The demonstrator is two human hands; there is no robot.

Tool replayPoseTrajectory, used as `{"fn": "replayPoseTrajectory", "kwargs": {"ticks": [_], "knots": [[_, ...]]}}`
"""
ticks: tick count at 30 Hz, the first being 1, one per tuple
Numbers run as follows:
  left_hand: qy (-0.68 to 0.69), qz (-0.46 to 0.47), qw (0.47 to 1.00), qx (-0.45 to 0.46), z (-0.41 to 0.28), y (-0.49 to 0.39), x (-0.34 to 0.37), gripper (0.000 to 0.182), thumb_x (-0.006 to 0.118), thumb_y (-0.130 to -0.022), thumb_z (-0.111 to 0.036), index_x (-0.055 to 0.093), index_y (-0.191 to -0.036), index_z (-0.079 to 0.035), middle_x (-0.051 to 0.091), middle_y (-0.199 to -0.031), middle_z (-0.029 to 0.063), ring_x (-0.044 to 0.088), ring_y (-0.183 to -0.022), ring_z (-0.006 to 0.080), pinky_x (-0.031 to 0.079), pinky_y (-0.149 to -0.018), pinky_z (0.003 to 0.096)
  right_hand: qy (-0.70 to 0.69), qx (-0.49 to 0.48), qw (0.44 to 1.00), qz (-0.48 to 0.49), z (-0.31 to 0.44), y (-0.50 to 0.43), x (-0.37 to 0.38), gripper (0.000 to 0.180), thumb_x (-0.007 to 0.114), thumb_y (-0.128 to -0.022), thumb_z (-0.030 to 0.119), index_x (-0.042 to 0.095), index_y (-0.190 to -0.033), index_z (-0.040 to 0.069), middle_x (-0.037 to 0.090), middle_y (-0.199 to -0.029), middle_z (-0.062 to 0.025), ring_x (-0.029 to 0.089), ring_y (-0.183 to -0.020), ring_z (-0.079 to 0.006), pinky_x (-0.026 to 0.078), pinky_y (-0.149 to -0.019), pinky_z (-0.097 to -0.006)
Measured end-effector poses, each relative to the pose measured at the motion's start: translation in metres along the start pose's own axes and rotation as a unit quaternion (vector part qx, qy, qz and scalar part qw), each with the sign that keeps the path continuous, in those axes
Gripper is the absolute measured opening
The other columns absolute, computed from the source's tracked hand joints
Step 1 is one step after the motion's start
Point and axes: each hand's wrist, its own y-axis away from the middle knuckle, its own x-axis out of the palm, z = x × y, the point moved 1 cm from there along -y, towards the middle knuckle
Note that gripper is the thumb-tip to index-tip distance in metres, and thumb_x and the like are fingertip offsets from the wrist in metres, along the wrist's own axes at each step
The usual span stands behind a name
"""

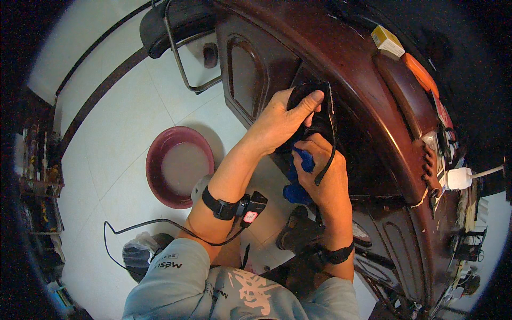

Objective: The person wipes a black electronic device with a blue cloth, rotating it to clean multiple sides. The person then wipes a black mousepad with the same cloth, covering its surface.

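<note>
My left hand [286, 118] grips a black item [300, 94], thumb on top; it may be a shoe, but the dark view does not settle it. A thin black strap [331, 148] hangs from its right side past my right hand. Just below, my right hand [322, 168] is closed around a bunched blue cloth [306, 161], pressed up against the lower end of the black item. More of the blue fabric [296, 194] droops beneath that hand. Both wrists wear black bands, and the left one carries a small cabled device [254, 206].
A dark red wooden desk [352, 60] curves along the right, holding a small box [388, 42] and a white plug adapter [459, 178]. On the tiled floor, a maroon basin [154, 176] contains cloudy liquid. A bagged bin [138, 254] stands lower left; a metal-framed chair [172, 36] is above.
</note>
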Motion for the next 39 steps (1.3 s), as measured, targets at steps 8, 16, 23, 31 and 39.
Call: {"fn": "replayPoseTrajectory", "kwargs": {"ticks": [8, 16, 23, 31, 39], "knots": [[0.029, 0.026, 0.999, -0.023, -0.004, 0.004, -0.002, 0.037, 0.053, -0.1, -0.043, 0.061, -0.092, -0.008, 0.058, -0.07, -0.0007, 0.055, -0.059, 0.0092, 0.044, -0.052, 0.0241, -0.166, 0.046, 0.983, 0.056, -0.007, -0.001, -0.005, 0.014, 0.072, -0.072, -0.002, 0.066, -0.085, -0.003, 0.063, -0.082, -0.009, 0.064, -0.076, -0.0208, 0.05, -0.071, -0.0307], [0.143, 0.029, 0.986, -0.076, -0.009, 0.003, -0.011, 0.043, 0.052, -0.099, -0.047, 0.065, -0.095, -0.007, 0.061, -0.079, -0.0005, 0.057, -0.069, 0.0078, 0.046, -0.062, 0.0238, -0.332, 0.116, 0.936, 0.02, -0.011, -0.007, -0.026, 0.015, 0.076, -0.074, 0.003, 0.071, -0.087, -0.003, 0.066, -0.085, -0.0084, 0.064, -0.081, -0.0176, 0.049, -0.075, -0.0288], [0.097, 0.048, 0.99, -0.09, -0.009, 0.002, -0.006, 0.03, 0.051, -0.099, -0.034, 0.065, -0.106, -0.008, 0.064, -0.078, 0.0024, 0.058, -0.067, 0.0098, 0.047, -0.059, 0.0243, -0.283, 0.085, 0.955, 0.036, -0.01, -0.007, -0.026, 0.023, 0.075, -0.074, 0.0, 0.071, -0.096, -0.002, 0.064, -0.083, -0.0059, 0.06, -0.079, -0.0145, 0.047, -0.076, -0.0262], [0.155, 0.066, 0.986, -0.006, -0.008, 0.002, 0.001, 0.034, 0.057, -0.092, -0.005, 0.057, -0.126, -0.009, 0.064, -0.091, 0.0022, 0.06, -0.079, 0.0085, 0.05, -0.068, 0.0232, -0.302, 0.078, 0.95, 0.037, -0.01, -0.003, -0.032, 0.028, 0.074, -0.075, 0.0, 0.07, -0.103, -0.002, 0.061, -0.084, -0.0058, 0.059, -0.079, -0.0146, 0.046, -0.074, -0.027], [0.054, 0.153, 0.985, -0.055, -0.001, 0.004, 0.001, 0.032, 0.055, -0.091, 0.001, 0.058, -0.122, -0.007, 0.062, -0.101, 0.0042, 0.059, -0.086, 0.0102, 0.05, -0.074, 0.0253, -0.222, 0.128, 0.967, -0.014, -0.01, -0.004, -0.047, 0.035, 0.076, -0.073, 0.003, 0.065, -0.106, -0.004, 0.067, -0.111, -0.01, 0.062, -0.089, -0.0137, 0.048, -0.086, -0.0302]]}}
